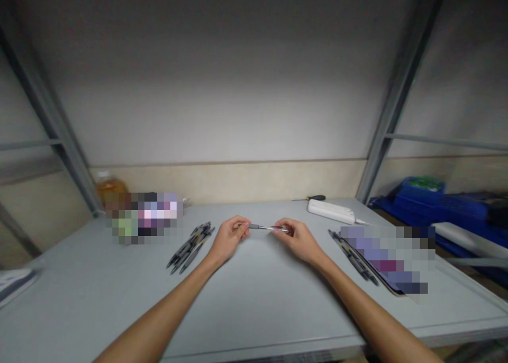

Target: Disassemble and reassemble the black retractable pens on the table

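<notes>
Both of my hands hold a slim grey pen (257, 227) level above the middle of the table. My left hand (228, 241) is closed, its thumb and fingers pinching the grey end. At the other end, my right hand (298, 239) is closed on the pen's dark and silver part. A thin, shiny stretch shows between the hands; whether the pen is in one piece is too small to tell. Left of my left hand lies a pile of several grey-black pens (191, 248). A smaller group of similar pens (354, 258) rests to the right of my right hand.
A white power strip (330, 211) and a screwdriver (316, 198) lie at the back right. Beside the right pens is a flat, pixelated item (383, 265). An amber bottle (111, 186) stands back left. Metal posts (383, 135) flank the table; blue bins (416, 196) sit beyond it.
</notes>
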Motion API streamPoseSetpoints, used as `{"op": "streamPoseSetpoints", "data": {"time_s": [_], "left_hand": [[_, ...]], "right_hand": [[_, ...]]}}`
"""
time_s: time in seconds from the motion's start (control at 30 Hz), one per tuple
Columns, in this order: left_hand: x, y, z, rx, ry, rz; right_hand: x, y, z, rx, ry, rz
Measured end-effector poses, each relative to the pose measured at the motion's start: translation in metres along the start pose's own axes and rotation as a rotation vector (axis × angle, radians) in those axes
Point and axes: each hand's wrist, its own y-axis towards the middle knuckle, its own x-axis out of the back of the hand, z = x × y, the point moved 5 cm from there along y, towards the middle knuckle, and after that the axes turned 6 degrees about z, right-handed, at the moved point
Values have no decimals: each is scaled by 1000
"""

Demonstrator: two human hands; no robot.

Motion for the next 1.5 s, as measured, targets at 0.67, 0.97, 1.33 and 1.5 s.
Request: {"op": "streamPoseSetpoints", "data": {"time_s": [0.67,0.97,1.33,1.5], "left_hand": [[9,-8,1,247,249,-154],[7,-6,7,313,7,-149],[11,1,-5,-34,-12,-96],[14,0,-8,-57,98,-124]], "right_hand": [[5,2,-4,-25,390,-65],[6,2,-2,-11,435,-135],[15,2,-13,-100,621,-240],[13,3,-16,-106,702,-205]]}}
